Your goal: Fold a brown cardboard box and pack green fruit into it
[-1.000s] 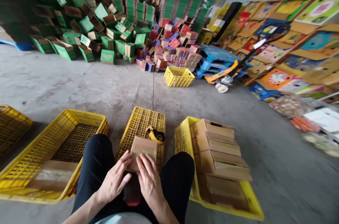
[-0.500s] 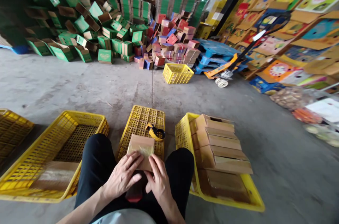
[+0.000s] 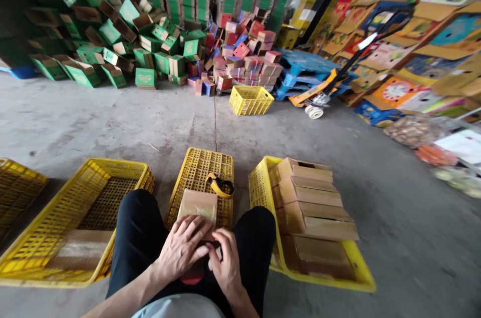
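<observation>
A small cardboard box (image 3: pixel 198 201) with a shiny strip of clear tape on its top rests on an upturned yellow crate (image 3: pixel 195 163) between my knees. My left hand (image 3: pixel 184 246) bends over the near edge of the box, fingers across the top and thumb at the near side. At the near right corner my right hand (image 3: pixel 226 264) has its fingers curled, with fingertips against the box. My hands cover the near side of the box. Just beyond the box lies a yellow and black tape dispenser (image 3: pixel 221 186) on the crate.
To my right, a yellow crate (image 3: pixel 259 185) holds several cardboard boxes (image 3: pixel 315 193). On my left another yellow crate (image 3: pixel 92 170) contains a flat, film-covered cardboard piece (image 3: pixel 80 250). Farther off are a yellow basket (image 3: pixel 251 102), a pallet jack (image 3: pixel 317 97), blue pallets (image 3: pixel 300 65) and heaped green boxes (image 3: pixel 146 78).
My left hand has slid right and nearer over the front edge of the box. My right fingers have curled, and the two hands are closer together. The box has barely moved.
</observation>
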